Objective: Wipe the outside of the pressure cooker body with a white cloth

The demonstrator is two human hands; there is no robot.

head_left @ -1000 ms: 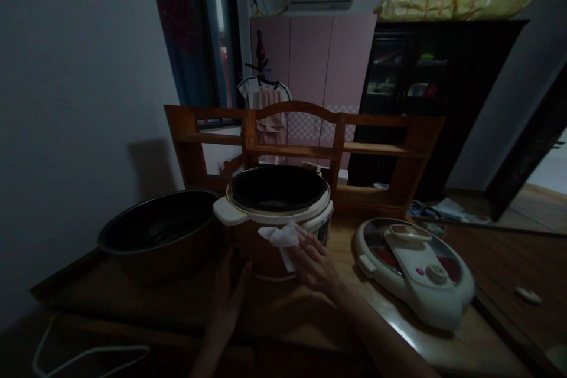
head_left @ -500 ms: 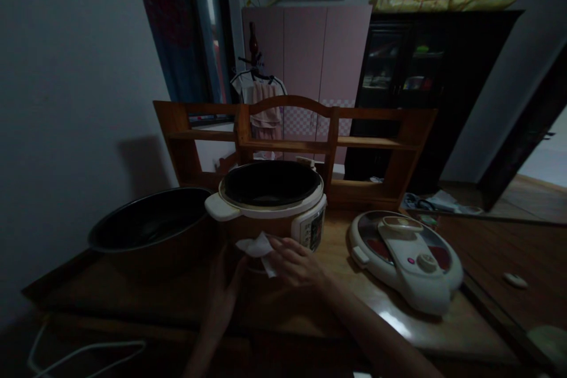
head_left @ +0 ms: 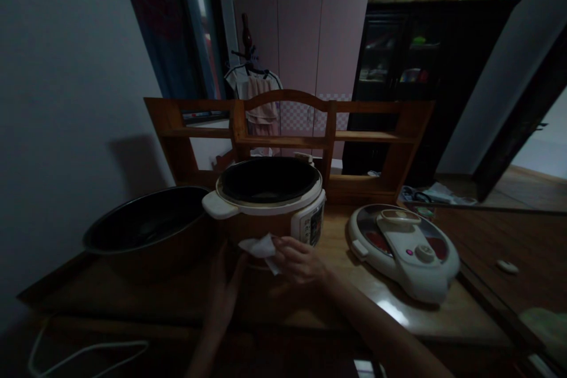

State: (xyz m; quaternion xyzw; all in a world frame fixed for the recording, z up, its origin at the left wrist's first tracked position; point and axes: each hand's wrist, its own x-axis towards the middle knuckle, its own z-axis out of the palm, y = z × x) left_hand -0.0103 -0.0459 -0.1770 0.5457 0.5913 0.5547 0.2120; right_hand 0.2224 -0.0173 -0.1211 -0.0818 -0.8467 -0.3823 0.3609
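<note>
A white electric cooker body [head_left: 261, 223] with a dark inner rim and a control panel on its right stands upright on the wooden desk. My right hand [head_left: 301, 261] pinches a folded white tissue [head_left: 261, 247] against the cooker's lower front. Beside it, at the lower left of the cooker, is my left hand [head_left: 224, 289], thumb and fingers apart. Its fingertips are in shadow, and I cannot tell whether they touch the cooker. A large black pot [head_left: 150, 221] sits to the left. On the right lies the cooker's lid [head_left: 405, 254], with a knob and handle.
A wooden shelf rack [head_left: 287, 143] runs along the back of the desk [head_left: 336, 301]. A white cable [head_left: 88, 348] hangs at the lower left. The wall [head_left: 66, 100] is close on the left. Another brown surface [head_left: 482, 254] with a small white object [head_left: 507, 266] adjoins on the right.
The view has shifted slightly. My right hand and the tissue have moved a little to the right along the cooker's front. My left hand stays in about the same place.
</note>
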